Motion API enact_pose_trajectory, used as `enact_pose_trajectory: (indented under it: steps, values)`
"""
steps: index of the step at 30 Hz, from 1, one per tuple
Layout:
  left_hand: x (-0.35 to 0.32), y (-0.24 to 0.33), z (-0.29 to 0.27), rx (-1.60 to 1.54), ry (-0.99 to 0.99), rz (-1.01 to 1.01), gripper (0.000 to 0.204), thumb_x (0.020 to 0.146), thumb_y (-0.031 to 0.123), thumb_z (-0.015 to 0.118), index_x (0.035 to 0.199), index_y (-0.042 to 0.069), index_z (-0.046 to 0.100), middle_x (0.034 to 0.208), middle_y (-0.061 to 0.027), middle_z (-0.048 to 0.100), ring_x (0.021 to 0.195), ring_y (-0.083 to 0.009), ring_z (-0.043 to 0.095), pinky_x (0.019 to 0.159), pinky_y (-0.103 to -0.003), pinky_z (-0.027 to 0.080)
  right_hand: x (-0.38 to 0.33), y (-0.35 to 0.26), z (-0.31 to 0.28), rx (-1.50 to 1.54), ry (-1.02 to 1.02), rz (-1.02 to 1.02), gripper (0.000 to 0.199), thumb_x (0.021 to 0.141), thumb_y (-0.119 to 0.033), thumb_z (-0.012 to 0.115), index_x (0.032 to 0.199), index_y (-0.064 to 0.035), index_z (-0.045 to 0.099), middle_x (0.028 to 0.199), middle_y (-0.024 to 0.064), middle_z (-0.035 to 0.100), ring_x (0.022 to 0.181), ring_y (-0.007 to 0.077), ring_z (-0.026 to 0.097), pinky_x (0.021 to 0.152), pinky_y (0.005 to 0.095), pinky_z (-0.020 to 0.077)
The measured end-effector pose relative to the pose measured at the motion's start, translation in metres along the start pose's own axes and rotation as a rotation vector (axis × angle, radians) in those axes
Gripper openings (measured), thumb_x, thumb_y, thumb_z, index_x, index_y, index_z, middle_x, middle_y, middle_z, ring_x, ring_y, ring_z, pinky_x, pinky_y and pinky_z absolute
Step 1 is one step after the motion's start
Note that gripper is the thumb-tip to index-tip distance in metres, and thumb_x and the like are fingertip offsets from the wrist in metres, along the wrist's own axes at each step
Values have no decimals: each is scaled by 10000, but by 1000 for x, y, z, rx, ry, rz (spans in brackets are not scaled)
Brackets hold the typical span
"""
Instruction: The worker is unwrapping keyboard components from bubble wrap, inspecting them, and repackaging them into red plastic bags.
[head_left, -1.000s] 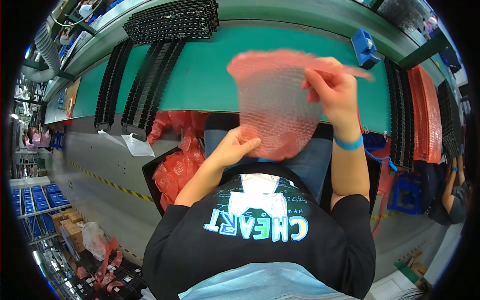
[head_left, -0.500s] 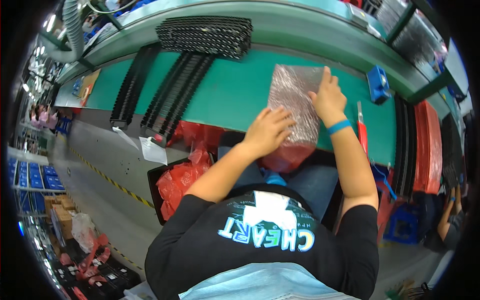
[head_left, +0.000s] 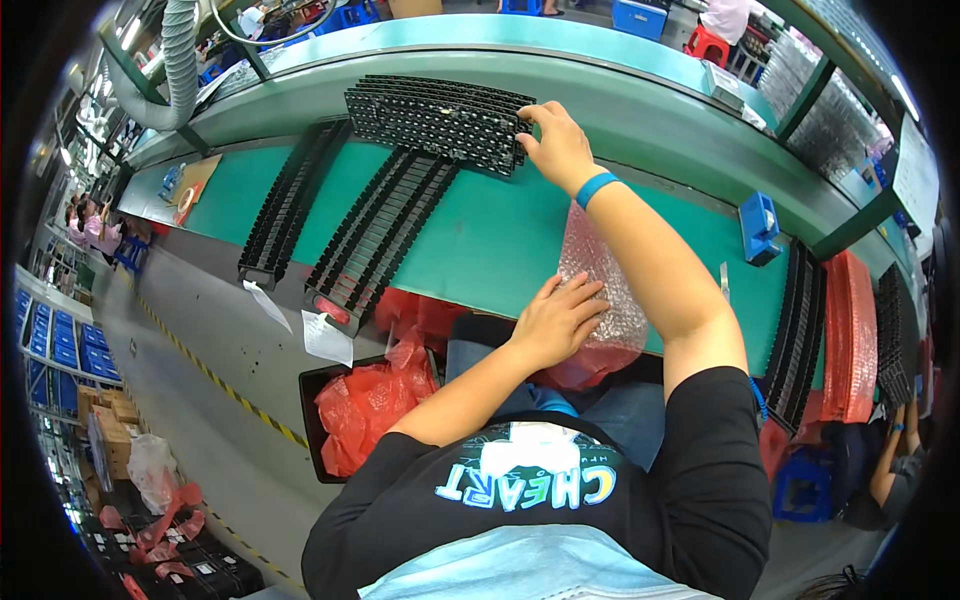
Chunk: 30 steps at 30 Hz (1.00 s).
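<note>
My left hand (head_left: pixel 560 322) lies on a pinkish bubble-wrap bag (head_left: pixel 612 285), fingers stretched over its near part. The bag lies on the green tabletop and hangs over the front edge. My right arm reaches across the bag to the far side of the table. There my right hand (head_left: pixel 558 145) has its thumb and fingers closed around the right end of a black perforated panel (head_left: pixel 440 120), one of several standing stacked on edge. Two black ribbed racks (head_left: pixel 385 230) slope from that stack toward the front edge.
A black bin (head_left: pixel 315 440) with crumpled red bubble wrap (head_left: pixel 375 410) stands below the table. A blue tape dispenser (head_left: pixel 760 228) sits at the back right. Further right are another black rack (head_left: pixel 797 340), red bubble-wrap bags (head_left: pixel 848 335) and a co-worker's arm (head_left: pixel 890 460).
My right hand has left the bag's far right corner and moved up and left to the black panels. My left hand stays on the bag. The whole view has shifted slightly.
</note>
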<state>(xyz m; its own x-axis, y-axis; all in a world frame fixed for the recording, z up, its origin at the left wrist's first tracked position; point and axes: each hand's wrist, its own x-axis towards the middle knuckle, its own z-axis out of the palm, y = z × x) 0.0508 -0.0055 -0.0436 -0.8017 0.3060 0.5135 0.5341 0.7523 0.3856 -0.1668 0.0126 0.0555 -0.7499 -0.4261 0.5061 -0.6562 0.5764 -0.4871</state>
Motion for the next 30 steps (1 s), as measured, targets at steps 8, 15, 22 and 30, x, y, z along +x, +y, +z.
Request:
enact_pose_trajectory:
  steps: [8,15,22,30]
  values:
    - [-4,-1,3,-9,44,-10,249,910,238,622,1133,154,694,1327,-36,609,1304,-267,517,1094,-465,375,8,-26,29,-189,142,-11,313,856,-152,685,1158,-103,621,1097,107,582,932,308,632,782,412,551]
    - [-3,0,6,-11,78,5,238,899,232,622,1109,145,694,1306,-44,606,1287,-273,522,1090,-469,378,7,0,30,-339,274,-381,222,865,-160,674,1074,-105,626,1074,111,568,856,337,637,717,420,557]
    - [-6,0,6,1,77,-1,232,896,227,623,1098,146,700,1293,-42,616,1275,-270,532,1091,-465,378,6,-34,40,-160,62,-171,151,891,-201,638,997,-94,650,950,94,648,773,352,642,699,428,542]
    - [-3,-2,7,-13,79,14,255,891,218,619,1122,146,699,1306,-36,620,1276,-267,535,1096,-445,373,2,-36,-1,226,252,-138,174,929,-203,620,1009,-90,724,701,48,680,573,214,576,568,333,496]
